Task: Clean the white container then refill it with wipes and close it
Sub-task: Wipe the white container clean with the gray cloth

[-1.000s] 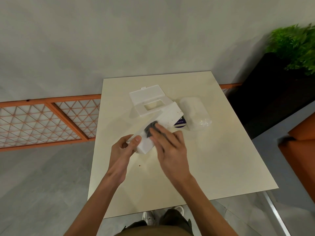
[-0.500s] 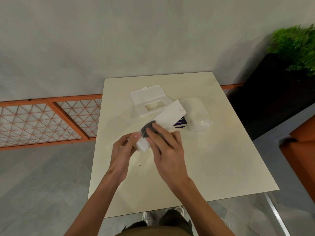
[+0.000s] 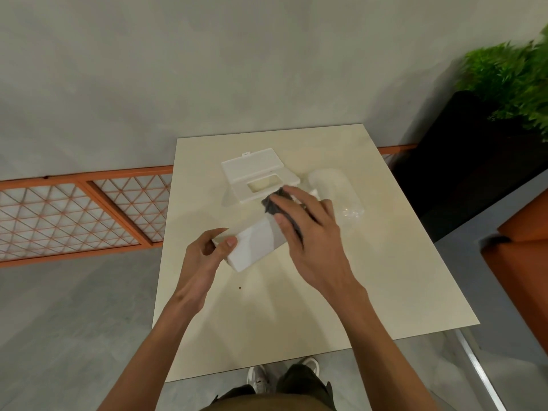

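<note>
From the head camera, the container (image 3: 252,246) lies on a slant over the middle of the table (image 3: 370,277), one end toward the near left and the other running to the far right under the right hand (image 3: 311,235). The left hand (image 3: 207,256) grips its near-left end, thumb laid on the top face and fingers curled round the end below. I cannot tell whether that end rests on the tabletop. The right hand covers the far end, holding a dark cloth (image 3: 274,203) bunched between thumb and fingers and pressing it onto the container's top. Just beyond the cloth lies the lid (image 3: 252,167), flat, with its oblong opening facing up; its near corner is touching or nearly touching the cloth. To the right of the lid sits a clear pack (image 3: 332,185) of wipes, partly behind the right hand's fingers. A broad stretch of tabletop runs from the hands to the near edge and out to the right edge, with a small dark speck (image 3: 239,288) just near of the container. The left wrist is close to the table's left edge, past which the floor (image 3: 74,321) lies open up to an orange railing (image 3: 74,209). On the right a black planter (image 3: 474,161) stands near the far corner — an orange block (image 3: 527,247) sits further forward, apart from the table's right edge.
</note>
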`<action>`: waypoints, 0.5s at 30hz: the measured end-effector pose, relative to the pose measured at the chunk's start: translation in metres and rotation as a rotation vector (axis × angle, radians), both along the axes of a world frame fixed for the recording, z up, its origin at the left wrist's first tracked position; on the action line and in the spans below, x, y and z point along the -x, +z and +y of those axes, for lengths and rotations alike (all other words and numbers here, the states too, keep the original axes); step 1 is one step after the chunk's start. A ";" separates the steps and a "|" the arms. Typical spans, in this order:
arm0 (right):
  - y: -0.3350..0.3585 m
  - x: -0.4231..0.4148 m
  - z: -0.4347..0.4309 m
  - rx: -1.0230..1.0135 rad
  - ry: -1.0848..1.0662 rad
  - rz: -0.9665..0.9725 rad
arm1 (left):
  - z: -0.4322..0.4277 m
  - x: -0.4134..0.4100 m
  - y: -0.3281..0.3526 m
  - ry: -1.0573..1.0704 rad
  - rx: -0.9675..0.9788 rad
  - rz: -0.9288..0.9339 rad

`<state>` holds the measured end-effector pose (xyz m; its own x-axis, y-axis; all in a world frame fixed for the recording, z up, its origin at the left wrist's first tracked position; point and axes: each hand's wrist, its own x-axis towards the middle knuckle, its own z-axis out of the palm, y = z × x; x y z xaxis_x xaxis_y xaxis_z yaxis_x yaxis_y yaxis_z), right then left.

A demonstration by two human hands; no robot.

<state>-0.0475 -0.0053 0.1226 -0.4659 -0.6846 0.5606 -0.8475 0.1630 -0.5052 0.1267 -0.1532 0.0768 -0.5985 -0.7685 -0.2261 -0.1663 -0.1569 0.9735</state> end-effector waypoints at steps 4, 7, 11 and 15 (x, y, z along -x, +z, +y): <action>-0.004 0.014 0.002 -0.229 0.099 0.115 | -0.001 0.001 0.005 -0.019 0.041 -0.009; -0.003 0.023 0.004 -0.359 0.133 0.104 | -0.003 -0.002 0.005 -0.063 0.057 -0.018; -0.005 0.027 -0.001 -0.429 0.169 0.033 | -0.004 -0.007 0.005 -0.154 0.066 -0.057; -0.012 0.026 -0.002 -0.428 0.122 0.057 | -0.003 -0.006 0.008 -0.149 0.343 -0.148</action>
<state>-0.0737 -0.0073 0.1106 -0.3438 -0.9087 0.2370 -0.8981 0.2444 -0.3655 0.1330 -0.1562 0.0853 -0.6893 -0.7217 -0.0635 -0.3046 0.2091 0.9292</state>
